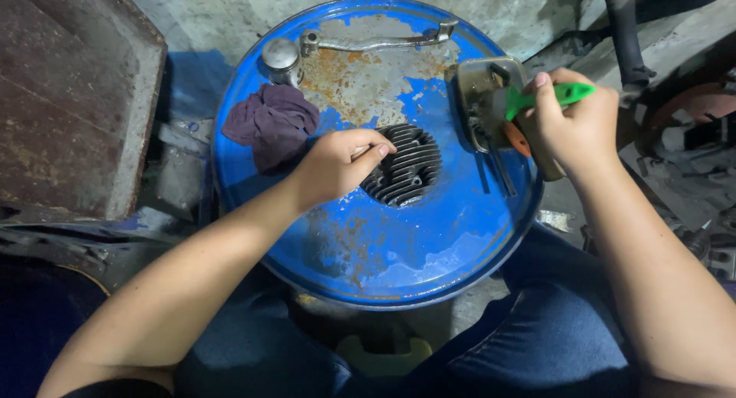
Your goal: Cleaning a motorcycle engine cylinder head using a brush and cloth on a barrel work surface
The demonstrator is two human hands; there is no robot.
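Blue-jeaned knees flanked a rusty blue drum lid (429, 252).
Left hand (337, 164) gripped a finned engine cylinder (406, 168); right hand (575, 122) clenched a green-handled tool (552, 97).

Bare forearms, no sleeves, blue denim jeans (slightly faded)

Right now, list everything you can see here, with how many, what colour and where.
drum: one, blue with rust patches, centre, its top used as a work surface
finned engine part: one, dark grey, middle of drum top
rag: one, purple, drum top left
metal cap: one, silver, above the rag
lever: one, silver, drum's far edge
metal cover: one, grey, drum's right edge
green-handled tool: one, in right hand
left hand: on finned part
right hand: gripping tool
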